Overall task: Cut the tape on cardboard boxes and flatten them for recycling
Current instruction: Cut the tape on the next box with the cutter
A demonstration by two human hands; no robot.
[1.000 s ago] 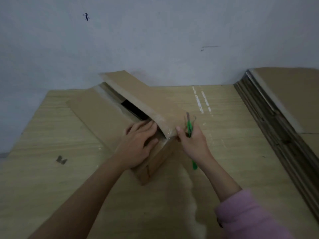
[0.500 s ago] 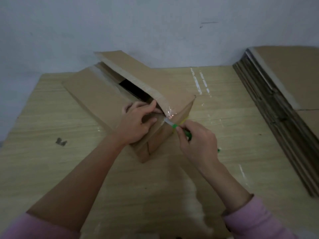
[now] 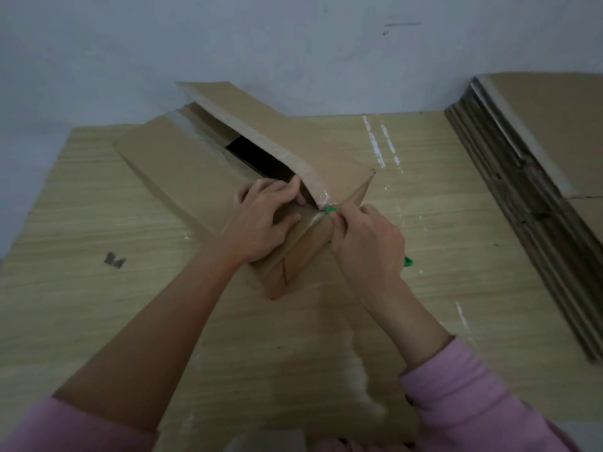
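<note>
A long brown cardboard box lies diagonally on the wooden table, its top flaps partly parted over a dark gap. Clear tape still shines at the near end of the seam. My left hand rests on the near top flap, fingers curled at the flap's edge by the gap. My right hand grips a green-handled cutter. Its tip sits at the taped seam on the box's near end, and the handle's tail shows behind my palm.
A thick stack of flattened cardboard lies along the table's right side. A grey wall runs close behind the box. A small dark scrap lies on the left of the table. White tape marks streak the tabletop.
My right hand turned the cutter from upright beside the box and brought its tip down onto the taped near end. My left hand stayed on the flap.
</note>
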